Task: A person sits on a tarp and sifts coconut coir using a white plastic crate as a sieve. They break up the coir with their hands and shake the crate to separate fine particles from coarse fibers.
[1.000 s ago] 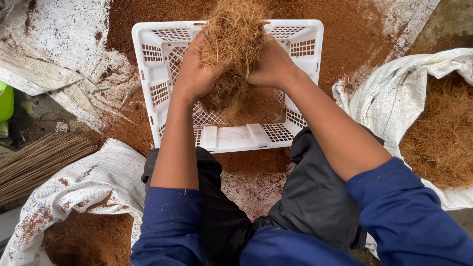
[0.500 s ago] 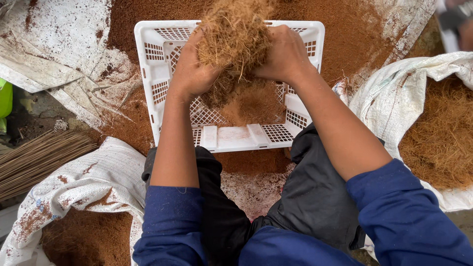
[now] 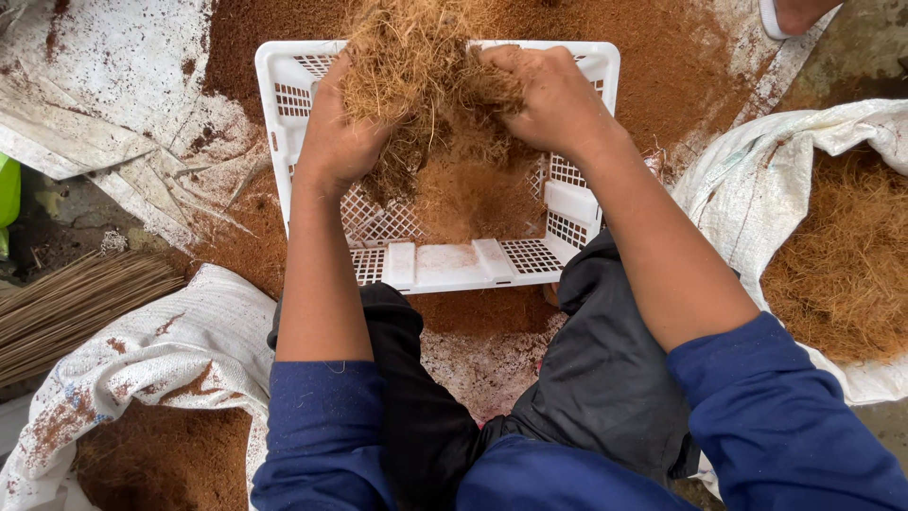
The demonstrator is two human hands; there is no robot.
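You gripped dry, coarse, stringy fibre (image 3: 416, 66) | crate (image 3: 445, 270) was white perforated plastic, dusted matt | sacks (image 3: 757, 180) were woven cloth, rough | your sleeves (image 3: 757, 416) were soft blue fabric

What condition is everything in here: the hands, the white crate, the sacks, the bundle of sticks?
Left hand: closed on the fibre clump.
Right hand: closed on the same clump.
Coconut fibre clump: held above the crate.
White plastic crate: upright, brown dust piled inside.
Right sack: open, full of loose fibre.
Left sack: open, holding brown powder.
Stick bundle: lying flat.
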